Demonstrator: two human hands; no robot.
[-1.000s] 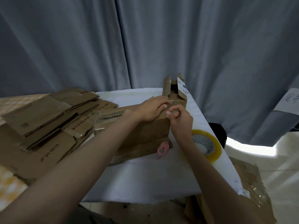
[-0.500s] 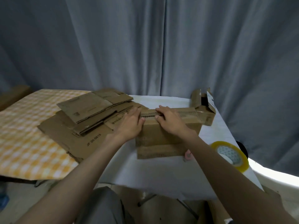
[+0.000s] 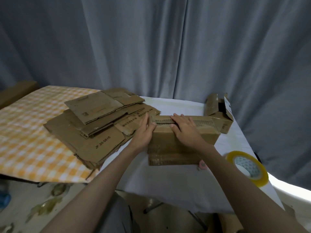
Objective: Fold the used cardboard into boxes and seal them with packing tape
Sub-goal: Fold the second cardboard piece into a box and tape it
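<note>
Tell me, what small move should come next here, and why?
Probably reach the right hand for the yellow-rimmed roll of clear packing tape: both hands, left hand included, press the flaps of the brown cardboard box shut, and the roll lies untouched nearby.

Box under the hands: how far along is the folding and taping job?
Done: one small box stands formed at the far right, its flaps still open. In hand: the box in front, left hand against its end, right hand flat on the taped top seam. Left: the flat cardboard stack waits, with the tape roll idle at the table's edge.
</note>
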